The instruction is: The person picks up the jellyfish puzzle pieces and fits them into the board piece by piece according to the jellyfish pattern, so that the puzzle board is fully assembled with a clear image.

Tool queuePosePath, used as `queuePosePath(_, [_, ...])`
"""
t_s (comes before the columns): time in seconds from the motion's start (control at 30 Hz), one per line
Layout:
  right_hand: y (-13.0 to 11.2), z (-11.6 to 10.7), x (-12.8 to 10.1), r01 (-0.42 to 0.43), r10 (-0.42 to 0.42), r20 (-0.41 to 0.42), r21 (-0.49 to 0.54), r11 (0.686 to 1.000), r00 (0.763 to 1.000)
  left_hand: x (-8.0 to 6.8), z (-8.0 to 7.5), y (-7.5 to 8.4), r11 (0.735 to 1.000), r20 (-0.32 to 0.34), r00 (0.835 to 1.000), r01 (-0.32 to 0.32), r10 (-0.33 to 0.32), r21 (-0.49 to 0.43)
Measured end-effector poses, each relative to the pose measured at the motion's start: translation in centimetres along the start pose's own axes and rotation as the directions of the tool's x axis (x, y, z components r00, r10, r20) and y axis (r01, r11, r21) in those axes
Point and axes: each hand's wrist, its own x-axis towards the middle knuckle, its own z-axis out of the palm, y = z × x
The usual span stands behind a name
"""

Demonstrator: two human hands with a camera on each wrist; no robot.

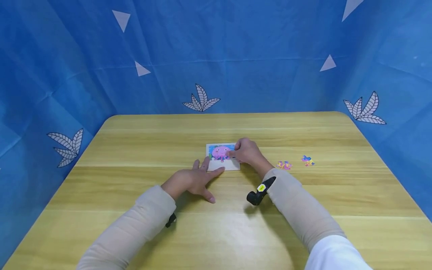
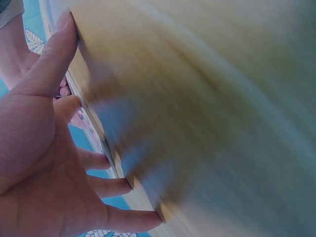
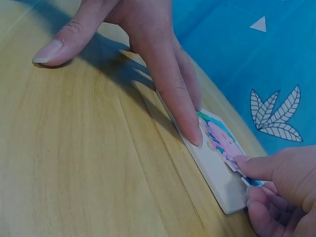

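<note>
Puzzle sits mid-table, a small white tray with a pink cartoon picture in its upper part and a bare white strip along the near edge. Left hand lies flat on the wood, fingers straight and spread, fingertips touching the tray's near-left edge. Right hand rests on the tray's right side, fingers curled, index tip pressing down on the picture; can't tell if a piece sits under it. Two loose pieces and lie on the table to the right, well apart from the tray. Left wrist view is blurred.
</note>
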Motion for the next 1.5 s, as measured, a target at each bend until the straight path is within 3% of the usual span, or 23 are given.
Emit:
queuePosePath(0.57, [0.3,0.1,0.2,0.018,-0.019,-0.019,-0.047,0.999,1.0,-0.1,0.1,-0.1,1.0,-0.017,1.0,-0.013,0.013,-0.006])
queuePosePath(0.67, [0.6,-0.2,-0.2,0.041,-0.041,0.012,-0.044,0.998,0.999,-0.1,0.2,0.0,1.0,-0.011,1.0,-0.019,0.019,-0.004])
queuePosePath(0.97, [2.9,-3.4,-1.4,0.003,-0.006,0.105,0.033,0.999,0.994,-0.2,0.3,-0.1,1.0,-0.03,1.0,-0.008,0.007,-0.021])
queuePosePath(1.3, [5.4,-6.4,-2.3,0.101,-0.088,0.122,-0.105,0.989,0.989,-0.3,0.3,-0.1,0.999,-0.034,0.999,-0.015,0.013,-0.033])
queuePosePath(1.5, [6.4,-7.3,-3.0,0.081,-0.064,0.174,-0.094,0.992,0.983,-0.3,0.3,-0.2,0.999,-0.032,0.999,-0.021,0.02,-0.029])
